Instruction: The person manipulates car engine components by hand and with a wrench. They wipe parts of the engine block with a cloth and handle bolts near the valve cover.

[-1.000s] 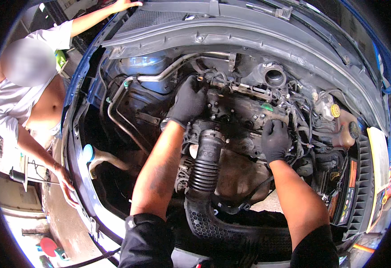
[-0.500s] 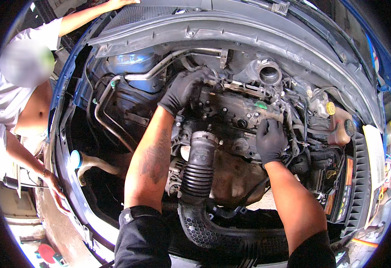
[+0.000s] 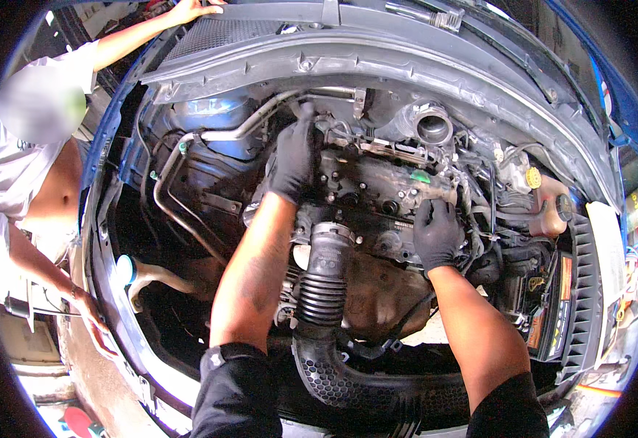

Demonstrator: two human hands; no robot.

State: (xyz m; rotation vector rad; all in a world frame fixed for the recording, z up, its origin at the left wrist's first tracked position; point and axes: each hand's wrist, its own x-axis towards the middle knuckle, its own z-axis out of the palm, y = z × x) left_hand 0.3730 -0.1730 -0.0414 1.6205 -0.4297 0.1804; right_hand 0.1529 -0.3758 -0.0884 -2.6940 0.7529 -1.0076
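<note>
Both my hands wear black gloves and work over a car engine (image 3: 366, 175) in the bay. My left hand (image 3: 293, 160) is at the left end of the dark engine cover, beside the metal pipes; one finger points up and away, and the other fingertips are hidden. My right hand (image 3: 437, 232) rests on the right front part of the cover, its fingers curled down, and anything under the fingertips is out of sight. Between my forearms, a black ribbed air intake hose (image 3: 321, 285) runs from the engine toward the front edge. A green mark (image 3: 419, 176) shows on the cover.
Behind the engine is an open round metal port (image 3: 432, 127). At right stand a reservoir with a yellow cap (image 3: 533, 177) and a battery (image 3: 556, 310). A filler neck with a blue cap (image 3: 125, 269) is at left. Another person (image 3: 38, 175) leans on the fender.
My left hand has turned more upright and drawn slightly back, with one finger now raised. My right hand stays at the same part of the engine. The view has shifted slightly.
</note>
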